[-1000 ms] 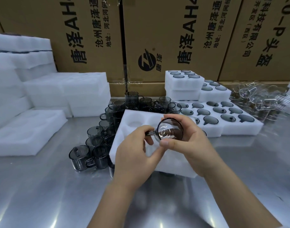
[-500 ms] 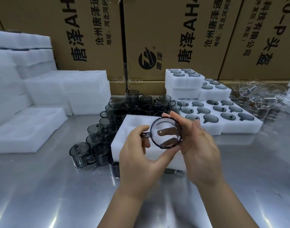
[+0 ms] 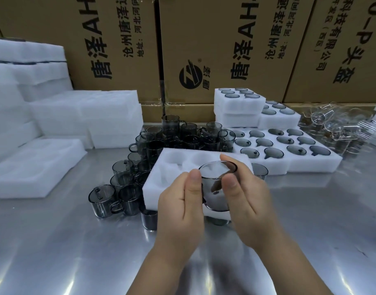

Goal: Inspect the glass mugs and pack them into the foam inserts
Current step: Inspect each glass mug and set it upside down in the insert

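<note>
Head view. Item: one smoky grey glass mug (image 3: 216,188), upright and mouth up, held over the near right part of an empty white foam insert with round cavities (image 3: 157,188). Left hand (image 3: 180,211): thumb clamped against the mug's left side. Right hand (image 3: 246,205): thumb on the near wall, fingers curled round the far rim. Loose grey glass mugs (image 3: 127,199): clustered left of and beyond the insert on the shiny steel table (image 3: 55,241). Filled white foam trays (image 3: 306,167): far right.

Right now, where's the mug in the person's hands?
Head view, centre: the mug is held between left hand and right hand, over the foam insert.
</note>
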